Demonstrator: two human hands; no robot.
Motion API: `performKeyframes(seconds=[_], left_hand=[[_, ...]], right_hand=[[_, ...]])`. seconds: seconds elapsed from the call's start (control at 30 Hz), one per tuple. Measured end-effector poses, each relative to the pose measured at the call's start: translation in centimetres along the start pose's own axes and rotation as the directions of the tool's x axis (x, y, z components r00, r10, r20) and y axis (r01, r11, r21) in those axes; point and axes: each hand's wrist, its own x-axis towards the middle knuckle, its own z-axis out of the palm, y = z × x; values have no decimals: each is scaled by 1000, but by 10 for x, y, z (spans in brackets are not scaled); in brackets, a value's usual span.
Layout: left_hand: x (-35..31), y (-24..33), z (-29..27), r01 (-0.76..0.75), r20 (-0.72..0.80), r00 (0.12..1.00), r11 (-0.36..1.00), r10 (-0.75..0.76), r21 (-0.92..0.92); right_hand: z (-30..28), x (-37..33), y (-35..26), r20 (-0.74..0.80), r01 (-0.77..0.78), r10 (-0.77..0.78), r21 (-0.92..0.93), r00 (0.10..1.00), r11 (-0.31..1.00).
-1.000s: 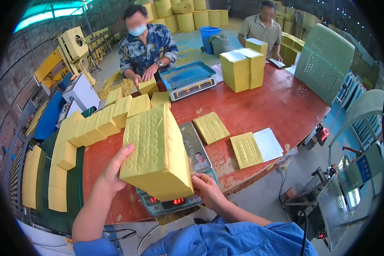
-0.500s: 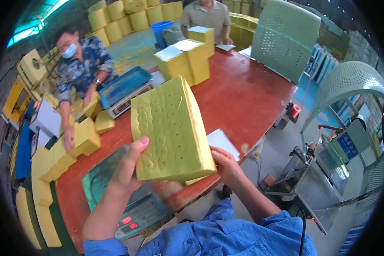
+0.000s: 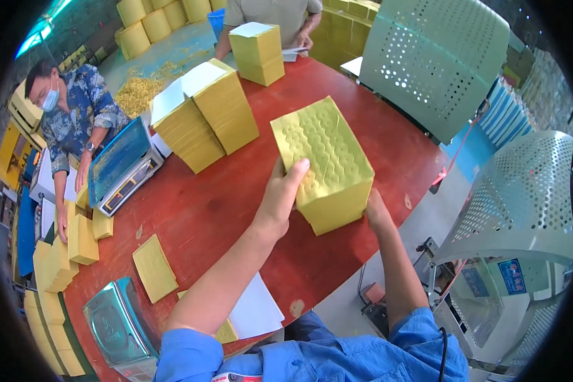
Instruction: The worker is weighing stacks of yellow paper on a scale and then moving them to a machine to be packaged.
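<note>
A thick stack of yellow paper (image 3: 328,156), its top sheet punched with wavy rows, is held over the red table (image 3: 197,210). My left hand (image 3: 285,194) grips its left side, thumb on the top face. At the stack's right side is my right hand (image 3: 377,211), closed against it, with most of its fingers hidden behind the block. Below my left forearm lie white sheets (image 3: 258,309), partly over or beside a small yellow piece. A thin yellow paper bundle (image 3: 155,268) rests to their left.
Two joined yellow stacks topped with white (image 3: 200,105) stand ahead; another stack (image 3: 256,54) is farther back. A glossy scale (image 3: 118,325) sits near left, a blue-tray scale (image 3: 124,165) beyond. A masked co-worker (image 3: 86,114) handles yellow blocks. Perforated metal chairs (image 3: 439,57) flank the right.
The held stack has moved forward and right, away from me, and now sits flatter. My view has shifted right, bringing the thin bundle and near scale's end into sight.
</note>
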Motion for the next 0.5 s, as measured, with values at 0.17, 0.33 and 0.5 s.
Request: performKeyframes(seconds=[0.17, 0.33, 0.5], left_hand=[[33, 6, 36, -302, -14, 736, 346, 677, 888], [33, 42, 12, -686, 697, 638, -171, 327, 708], [6, 74, 22, -766, 780, 618, -151, 95, 625]], right_hand=[[-26, 20, 29, -200, 134, -164, -156, 966, 979], [-1, -68, 29, -454, 355, -559, -459, 694, 814], [64, -131, 21, 5, 381, -403, -342, 915, 859]])
